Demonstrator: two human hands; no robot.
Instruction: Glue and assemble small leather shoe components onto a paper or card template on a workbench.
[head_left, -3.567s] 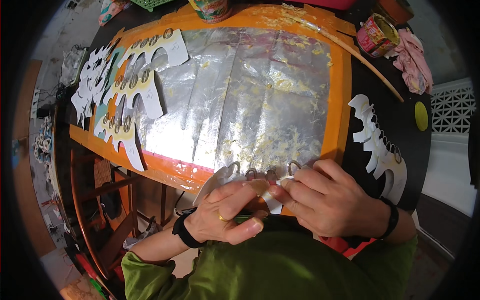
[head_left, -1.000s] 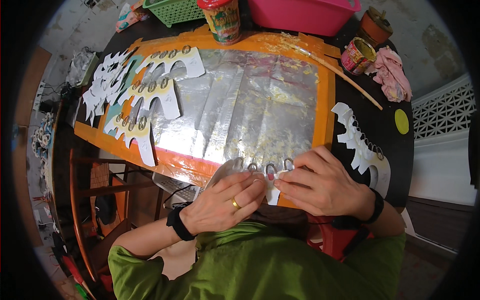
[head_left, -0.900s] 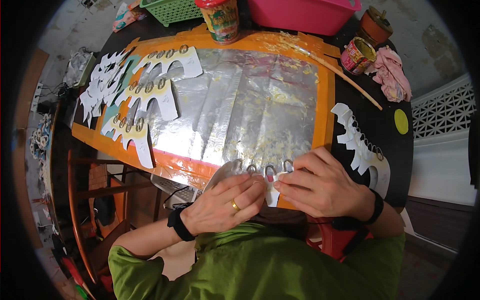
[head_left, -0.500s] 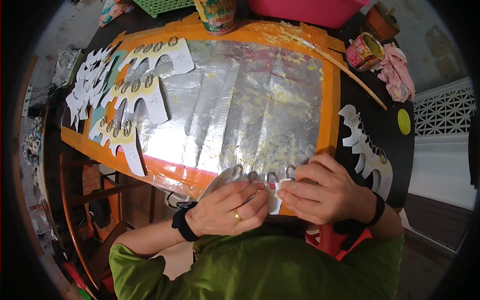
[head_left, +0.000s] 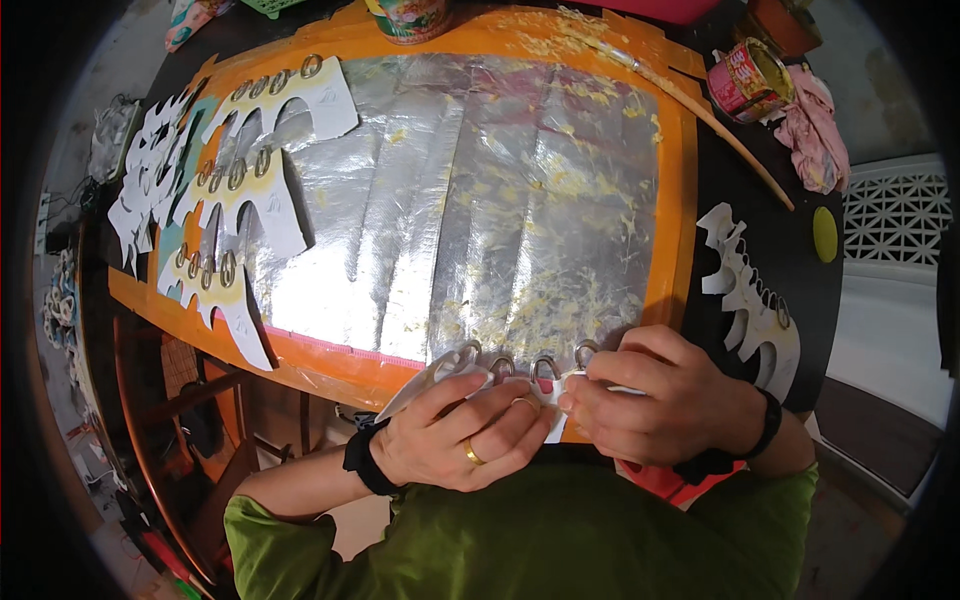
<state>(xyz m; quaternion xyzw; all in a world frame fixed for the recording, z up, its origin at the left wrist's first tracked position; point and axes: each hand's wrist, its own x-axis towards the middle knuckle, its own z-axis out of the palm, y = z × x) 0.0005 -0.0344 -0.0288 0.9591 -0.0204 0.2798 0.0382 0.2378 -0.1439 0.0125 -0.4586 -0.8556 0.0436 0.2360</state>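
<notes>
At the near edge of the work mat, a white cut-out sheet (head_left: 420,385) is between my two hands, with several metal rings (head_left: 543,368) standing along its far side. My left hand (head_left: 462,435) has its fingers closed on the sheet, below the middle rings. My right hand (head_left: 665,395) pinches the sheet's right end beside the rightmost ring (head_left: 587,352). The fingers hide most of the sheet, and the exact grip on that ring cannot be made out.
Similar ringed cut-outs (head_left: 332,105) lie at the mat's left, beside a white pile (head_left: 145,200). Another ringed stack (head_left: 765,325) is on the right. A long stick (head_left: 720,125) crosses the far right corner, near a pink tub (head_left: 748,80), pink cloth (head_left: 812,135) and yellow-green disc (head_left: 824,235).
The whole view has shifted slightly, and the mat looks a little larger. Both hands keep hold of the cut-out sheet with only small finger movements.
</notes>
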